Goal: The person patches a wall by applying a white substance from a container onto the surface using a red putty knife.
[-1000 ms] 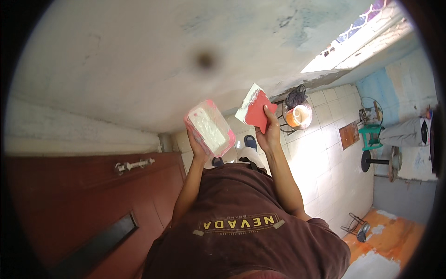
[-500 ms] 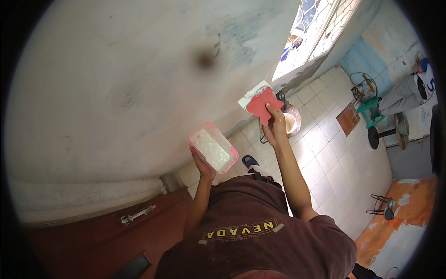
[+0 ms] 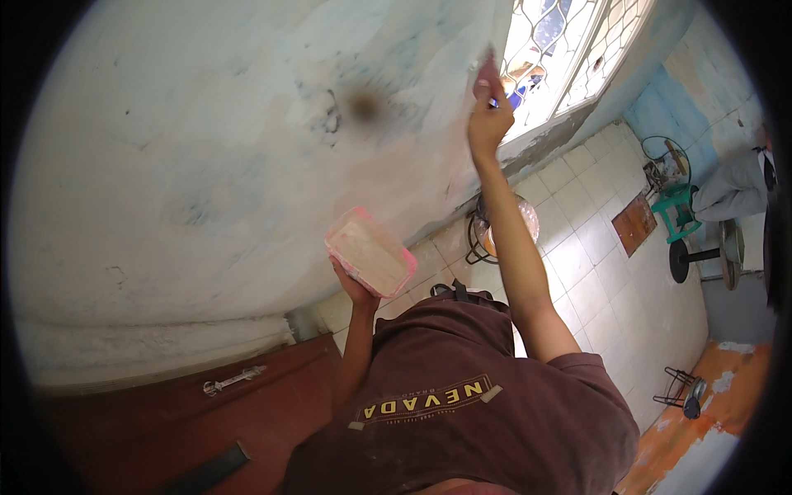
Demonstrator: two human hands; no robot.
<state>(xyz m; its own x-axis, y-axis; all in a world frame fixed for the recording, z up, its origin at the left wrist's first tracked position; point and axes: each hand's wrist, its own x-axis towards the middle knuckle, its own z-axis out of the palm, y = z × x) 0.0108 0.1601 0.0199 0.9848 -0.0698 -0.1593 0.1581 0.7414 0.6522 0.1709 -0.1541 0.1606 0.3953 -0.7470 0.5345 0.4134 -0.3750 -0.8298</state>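
**Scraper up on the wall, filler tub in my other hand**

My right hand [image 3: 488, 115] is stretched high, grip clamped on a small red scraper [image 3: 488, 73], blade edge against the pale plastered wall [image 3: 206, 148] just beside the window [image 3: 569, 49]. My left hand [image 3: 353, 285] is cupped under a pink tub [image 3: 370, 252] of pale filler, fingers closed around its base, tub tilted, held near chest height and close to the wall. A dark round spot [image 3: 363, 105] sits on the wall, left of the scraper. Below me: tiled floor [image 3: 594, 239], a round bucket [image 3: 505, 224] right under my raised arm, red-brown door [image 3: 165, 412] at lower left.

Risks, as I judge them: tub is tilted while I look up, so filler could slide out onto my shirt or the floor. Arm at full reach means weak pressure, so the blade may skip or gouge the wall. Scraper could slip and drop toward the bucket.
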